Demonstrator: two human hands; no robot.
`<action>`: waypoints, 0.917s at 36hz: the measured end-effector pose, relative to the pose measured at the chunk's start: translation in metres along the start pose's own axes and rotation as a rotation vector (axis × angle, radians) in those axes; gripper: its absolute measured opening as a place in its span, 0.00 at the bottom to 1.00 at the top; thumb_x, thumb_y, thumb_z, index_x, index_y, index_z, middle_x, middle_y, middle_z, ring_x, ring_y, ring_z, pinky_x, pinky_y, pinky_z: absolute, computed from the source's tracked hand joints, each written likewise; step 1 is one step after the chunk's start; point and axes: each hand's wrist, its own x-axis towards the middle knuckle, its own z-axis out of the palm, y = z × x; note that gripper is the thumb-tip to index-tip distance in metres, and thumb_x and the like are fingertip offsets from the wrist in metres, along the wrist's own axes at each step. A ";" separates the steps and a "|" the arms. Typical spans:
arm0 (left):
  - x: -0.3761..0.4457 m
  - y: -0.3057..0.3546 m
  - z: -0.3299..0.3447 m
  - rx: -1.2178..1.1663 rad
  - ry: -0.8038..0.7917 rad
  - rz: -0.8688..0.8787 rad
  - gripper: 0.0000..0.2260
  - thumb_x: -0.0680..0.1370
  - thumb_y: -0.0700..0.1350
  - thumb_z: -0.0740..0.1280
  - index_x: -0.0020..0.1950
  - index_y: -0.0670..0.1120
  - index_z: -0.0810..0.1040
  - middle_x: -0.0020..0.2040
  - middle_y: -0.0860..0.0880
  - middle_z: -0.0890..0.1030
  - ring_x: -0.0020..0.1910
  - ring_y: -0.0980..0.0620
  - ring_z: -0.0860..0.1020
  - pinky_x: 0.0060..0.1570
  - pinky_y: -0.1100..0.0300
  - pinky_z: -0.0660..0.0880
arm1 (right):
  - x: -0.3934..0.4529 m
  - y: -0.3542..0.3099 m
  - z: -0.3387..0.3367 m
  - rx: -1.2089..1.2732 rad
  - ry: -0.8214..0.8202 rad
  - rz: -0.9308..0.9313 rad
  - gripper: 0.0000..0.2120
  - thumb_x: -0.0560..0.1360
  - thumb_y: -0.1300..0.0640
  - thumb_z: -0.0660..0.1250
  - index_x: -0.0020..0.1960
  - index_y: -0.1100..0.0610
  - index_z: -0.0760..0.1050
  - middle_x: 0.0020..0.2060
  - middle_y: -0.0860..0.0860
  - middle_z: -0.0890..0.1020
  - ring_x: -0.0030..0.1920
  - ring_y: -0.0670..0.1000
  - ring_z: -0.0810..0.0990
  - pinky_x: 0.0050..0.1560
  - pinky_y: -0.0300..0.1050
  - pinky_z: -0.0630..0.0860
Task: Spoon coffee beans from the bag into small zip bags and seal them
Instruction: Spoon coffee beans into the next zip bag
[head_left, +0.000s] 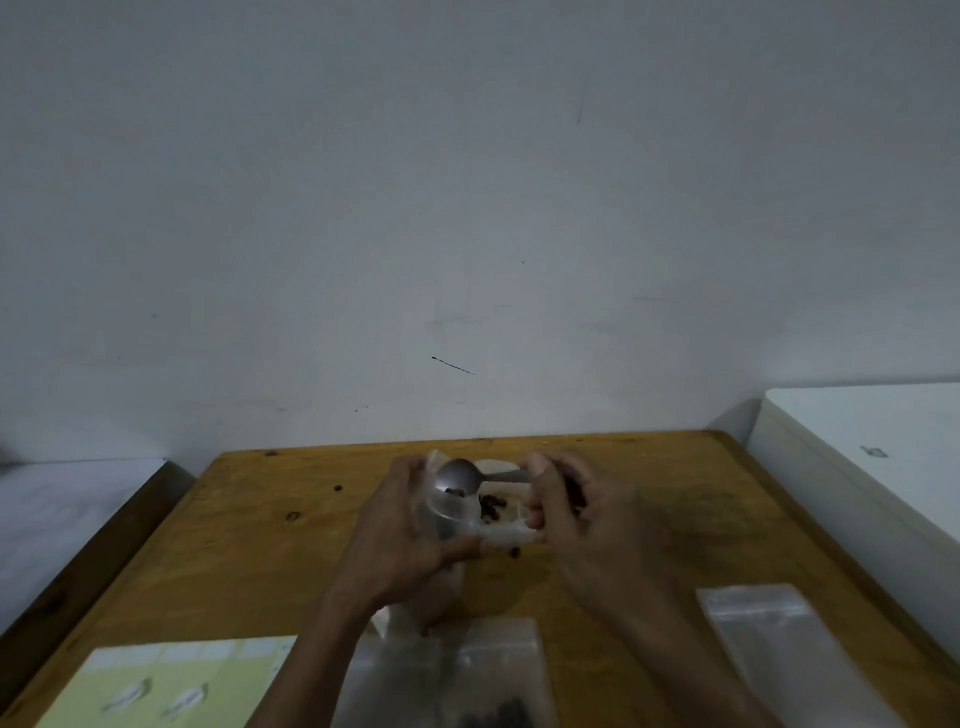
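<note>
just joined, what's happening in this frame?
A person is filling a small clear zip bag with coffee beans over a wooden table. The left hand holds the bag's mouth open; the right hand has its grip on a metal spoon, bowl tipped over the opening. A few loose dark beans lie on the table behind. More clear zip bags wait at the near right, one near bag already holding beans.
</note>
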 end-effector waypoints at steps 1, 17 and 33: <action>-0.001 0.002 -0.001 -0.003 0.019 0.016 0.50 0.57 0.65 0.80 0.72 0.53 0.62 0.64 0.58 0.71 0.60 0.57 0.71 0.49 0.68 0.69 | 0.000 -0.001 0.002 -0.032 -0.013 -0.076 0.13 0.81 0.46 0.60 0.52 0.50 0.82 0.34 0.43 0.81 0.37 0.45 0.82 0.36 0.46 0.80; -0.008 0.002 -0.021 -0.190 0.268 0.036 0.51 0.54 0.70 0.78 0.71 0.57 0.61 0.70 0.52 0.71 0.68 0.51 0.71 0.59 0.54 0.74 | 0.009 0.055 -0.002 -0.071 0.163 0.229 0.11 0.82 0.52 0.60 0.49 0.51 0.80 0.35 0.48 0.82 0.34 0.45 0.80 0.33 0.44 0.76; -0.012 0.005 -0.021 -0.292 0.314 0.048 0.55 0.52 0.73 0.76 0.73 0.57 0.60 0.68 0.53 0.71 0.65 0.51 0.74 0.55 0.65 0.71 | 0.000 0.047 -0.006 -0.430 0.055 0.289 0.25 0.77 0.41 0.66 0.70 0.50 0.71 0.67 0.50 0.74 0.67 0.52 0.71 0.62 0.50 0.72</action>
